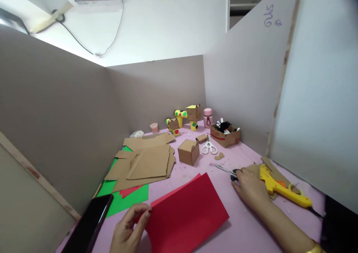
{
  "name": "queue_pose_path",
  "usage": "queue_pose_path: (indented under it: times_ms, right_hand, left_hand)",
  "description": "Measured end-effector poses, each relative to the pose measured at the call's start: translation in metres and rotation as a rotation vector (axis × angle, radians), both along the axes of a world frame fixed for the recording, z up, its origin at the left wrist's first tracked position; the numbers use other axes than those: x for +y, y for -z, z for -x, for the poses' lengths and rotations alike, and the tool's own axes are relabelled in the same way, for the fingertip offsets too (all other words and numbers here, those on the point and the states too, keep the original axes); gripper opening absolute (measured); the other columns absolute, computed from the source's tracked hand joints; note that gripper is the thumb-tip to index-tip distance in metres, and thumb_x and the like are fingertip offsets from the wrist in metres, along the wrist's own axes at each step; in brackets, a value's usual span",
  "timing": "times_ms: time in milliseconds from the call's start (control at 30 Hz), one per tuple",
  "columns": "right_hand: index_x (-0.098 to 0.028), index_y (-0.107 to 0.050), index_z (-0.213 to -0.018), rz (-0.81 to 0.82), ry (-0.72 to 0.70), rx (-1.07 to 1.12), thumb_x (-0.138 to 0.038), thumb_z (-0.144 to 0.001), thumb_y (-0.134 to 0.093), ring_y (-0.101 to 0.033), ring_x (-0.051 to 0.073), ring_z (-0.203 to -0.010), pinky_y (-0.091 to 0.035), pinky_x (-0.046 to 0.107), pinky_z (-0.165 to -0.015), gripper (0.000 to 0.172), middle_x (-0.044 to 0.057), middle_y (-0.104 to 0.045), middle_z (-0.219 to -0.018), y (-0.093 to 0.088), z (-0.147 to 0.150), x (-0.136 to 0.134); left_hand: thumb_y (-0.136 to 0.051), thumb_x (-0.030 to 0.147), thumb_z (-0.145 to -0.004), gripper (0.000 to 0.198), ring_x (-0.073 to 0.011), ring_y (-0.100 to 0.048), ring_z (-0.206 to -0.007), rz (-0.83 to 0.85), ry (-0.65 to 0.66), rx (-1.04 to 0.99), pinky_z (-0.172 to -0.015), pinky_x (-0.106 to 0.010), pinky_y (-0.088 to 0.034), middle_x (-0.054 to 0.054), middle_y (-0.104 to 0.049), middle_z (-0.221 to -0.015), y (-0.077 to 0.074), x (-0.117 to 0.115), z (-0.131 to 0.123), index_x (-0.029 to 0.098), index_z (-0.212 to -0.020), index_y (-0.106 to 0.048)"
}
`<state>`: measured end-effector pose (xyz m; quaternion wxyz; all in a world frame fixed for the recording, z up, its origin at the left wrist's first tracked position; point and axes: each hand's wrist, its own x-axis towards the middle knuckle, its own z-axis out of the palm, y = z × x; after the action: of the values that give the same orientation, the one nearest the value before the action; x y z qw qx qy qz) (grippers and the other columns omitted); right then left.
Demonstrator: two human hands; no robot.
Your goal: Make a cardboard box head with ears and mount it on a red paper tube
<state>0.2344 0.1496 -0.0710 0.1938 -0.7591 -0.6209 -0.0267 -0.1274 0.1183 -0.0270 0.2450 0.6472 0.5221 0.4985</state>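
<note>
Pinching the red paper (187, 212) by its left edge over the table (240, 230), the left hand (131, 227) is well apart from the right hand (250, 187), which touches the black-handled scissors (227, 171) near the yellow glue gun (282, 189), its grip unclear.

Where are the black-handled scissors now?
Head view, right of centre: the scissors are at the right hand, above and right of the red sheet.

Red paper (190, 215), black-handled scissors (233, 177), yellow glue gun (282, 190), pink tabletop (240, 227)
</note>
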Motion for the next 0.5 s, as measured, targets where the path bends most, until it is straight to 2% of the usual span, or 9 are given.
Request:
queue_pose_path:
  times_ms: [133,267,333,400,500]
  right_hand:
    - [-0.014,-0.059,-0.080,0.000,-0.025,0.003,-0.014,-0.074,-0.052,-0.058,0.033,-0.090,-0.039,0.037,-0.069,0.008,0.016,-0.064,-0.087,0.000,0.001,-0.001]
    - [-0.016,-0.059,-0.077,-0.033,-0.019,0.136,-0.016,-0.076,-0.048,-0.061,0.029,-0.076,-0.038,0.034,-0.062,0.010,0.014,-0.063,-0.084,-0.003,-0.002,-0.002]
    - [-0.017,-0.059,-0.080,-0.071,-0.012,0.253,-0.020,-0.081,-0.041,-0.060,0.027,-0.071,-0.038,0.033,-0.060,0.018,0.012,-0.063,-0.082,-0.008,-0.004,-0.006]
    - [-0.018,-0.058,-0.086,-0.103,-0.038,0.402,-0.025,-0.085,-0.034,-0.059,0.024,-0.069,-0.039,0.032,-0.059,0.024,0.008,-0.062,-0.076,-0.015,-0.004,-0.014]
    - [-0.020,-0.056,-0.088,-0.095,-0.138,0.636,-0.038,-0.089,-0.028,-0.055,0.018,-0.055,-0.040,0.027,-0.051,0.034,0.001,-0.058,-0.064,-0.026,0.005,-0.034]
  left_hand:
    - [-0.069,0.048,-0.067,0.027,-0.0166,-0.059,-0.066,0.040,-0.025,-0.110,-0.060,-0.020,-0.049,0.001,-0.064,-0.067,-0.007,-0.005,-0.004,0.022,-0.069,-0.064]
    - [-0.067,0.048,-0.069,0.029,-0.0174,-0.060,-0.067,0.125,-0.024,-0.133,-0.060,-0.022,-0.050,0.000,-0.065,-0.070,-0.008,0.003,-0.002,0.020,-0.073,-0.064]
    - [-0.065,0.047,-0.070,0.028,-0.0208,-0.063,-0.075,0.166,-0.009,-0.078,-0.068,-0.027,-0.052,-0.002,-0.067,-0.075,-0.006,0.015,0.001,0.020,-0.076,-0.063]
    - [-0.065,0.046,-0.068,0.031,-0.0276,-0.063,-0.090,0.142,-0.052,0.015,-0.082,-0.037,-0.050,-0.007,-0.069,-0.088,-0.004,0.026,0.000,0.019,-0.083,-0.064]
    - [-0.063,0.045,-0.067,0.042,-0.0343,-0.048,-0.118,-0.004,-0.140,0.127,-0.101,-0.050,-0.034,-0.015,-0.061,-0.117,-0.008,0.029,-0.019,0.017,-0.098,-0.064]
